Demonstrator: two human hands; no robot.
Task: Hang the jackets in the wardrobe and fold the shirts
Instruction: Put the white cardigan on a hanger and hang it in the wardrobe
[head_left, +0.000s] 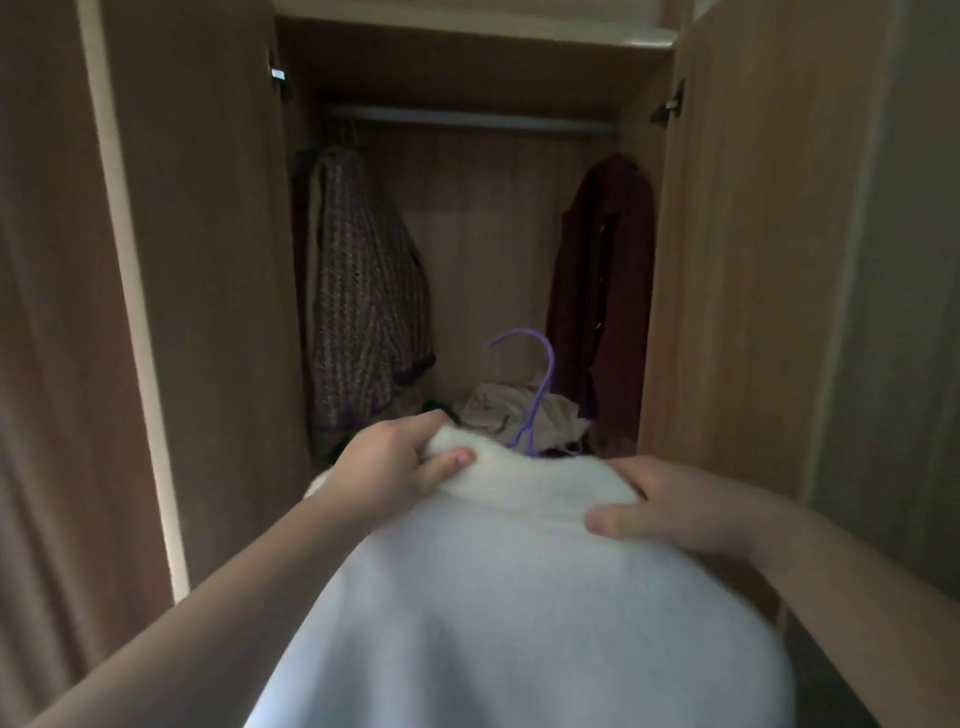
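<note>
Open wardrobe (483, 234), both doors swung wide, fills the head camera's view as a person holds a white fleece jacket (493, 597) up in front of it, apparently ready for hanging. The left hand (400, 462) pinches one shoulder edge of the jacket, thumb on the near side and fingers curled over the far side. The right hand (675, 509) clamps the opposite shoulder, thumb pressed into the cloth. Between the two grips a purple hanger (540, 384) rises from the collar, its hook standing free above the fabric. Holding both shoulders looks meant to keep the jacket seated on the hanger while it is lifted. The rest of the jacket drapes below the hands, toward the camera.

High above the grip a metal rail (467, 119) spans the wardrobe, with a bare stretch beyond the hook, and the hook is not yet on it. Beyond and to the left of the left hand hangs a striped knit garment (363, 312). Beyond the right hand, against the wardrobe's side wall, hangs a dark red jacket (608, 291). Just past the hands, on the wardrobe floor, lies a crumpled heap of pale clothes (498, 410), and its separate pieces cannot be made out in the dim light. No folded shirts are in view
</note>
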